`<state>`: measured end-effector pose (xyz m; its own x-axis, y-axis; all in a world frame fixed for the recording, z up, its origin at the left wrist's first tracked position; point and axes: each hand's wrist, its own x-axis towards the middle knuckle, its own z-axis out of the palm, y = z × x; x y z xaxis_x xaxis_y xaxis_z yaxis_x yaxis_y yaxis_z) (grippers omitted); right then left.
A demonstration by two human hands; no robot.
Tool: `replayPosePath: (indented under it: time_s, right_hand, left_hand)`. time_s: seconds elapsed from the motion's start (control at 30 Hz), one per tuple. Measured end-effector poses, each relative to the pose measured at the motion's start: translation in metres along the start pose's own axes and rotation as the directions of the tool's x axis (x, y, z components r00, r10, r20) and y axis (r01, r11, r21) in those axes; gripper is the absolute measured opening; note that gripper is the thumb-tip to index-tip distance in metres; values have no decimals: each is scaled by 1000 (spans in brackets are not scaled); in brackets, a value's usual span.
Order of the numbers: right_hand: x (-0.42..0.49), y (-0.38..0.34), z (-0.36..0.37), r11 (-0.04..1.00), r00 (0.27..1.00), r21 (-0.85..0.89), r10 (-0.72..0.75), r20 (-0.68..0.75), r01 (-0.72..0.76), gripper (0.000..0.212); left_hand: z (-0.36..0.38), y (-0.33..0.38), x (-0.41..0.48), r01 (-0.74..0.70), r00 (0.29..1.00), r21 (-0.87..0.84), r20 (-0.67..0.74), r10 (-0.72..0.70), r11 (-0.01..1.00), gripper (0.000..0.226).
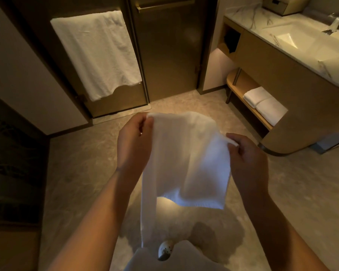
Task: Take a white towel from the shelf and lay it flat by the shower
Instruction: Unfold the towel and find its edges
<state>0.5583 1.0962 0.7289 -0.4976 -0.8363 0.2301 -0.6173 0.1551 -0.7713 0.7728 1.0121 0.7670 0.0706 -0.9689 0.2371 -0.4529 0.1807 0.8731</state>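
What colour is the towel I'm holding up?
Plain white, no pattern; the towel shows best in the head view.

— Any writing you can read?

— None. The white towel (186, 153) shows me no legible tag, and the pale marks on the dark panel (14, 163) to my left are too blurred to make out.
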Motion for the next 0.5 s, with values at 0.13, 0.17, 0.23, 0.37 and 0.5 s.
replayPosePath:
  time_s: [0.13,0.17,0.23,0.37,0.5]
  right_hand:
    - [8,12,-10,996,1000,-85,4,4,-4,28]
    - [8,14,-11,996,1000,-91,9,13,-8,27]
    - [9,17,-12,995,999,-101,22,32,-19,27]
    - [6,18,-13,999,1000,-49,8,19,-7,28]
    - [4,1,-13,996,995,55,-69,67,66,30]
  left_hand:
    - [-3,0,0,-11,1000,11,-11,11,1000,20]
    - [-4,1,-1,-28,1000,17,-5,28,999,20]
    - [-5,5,-2,-63,998,9,5,63,998,21]
    - [-4,15,-8,-151,988,32,46,149,988,22]
    - [0,23,-13,-241,969,150,96,229,959,16]
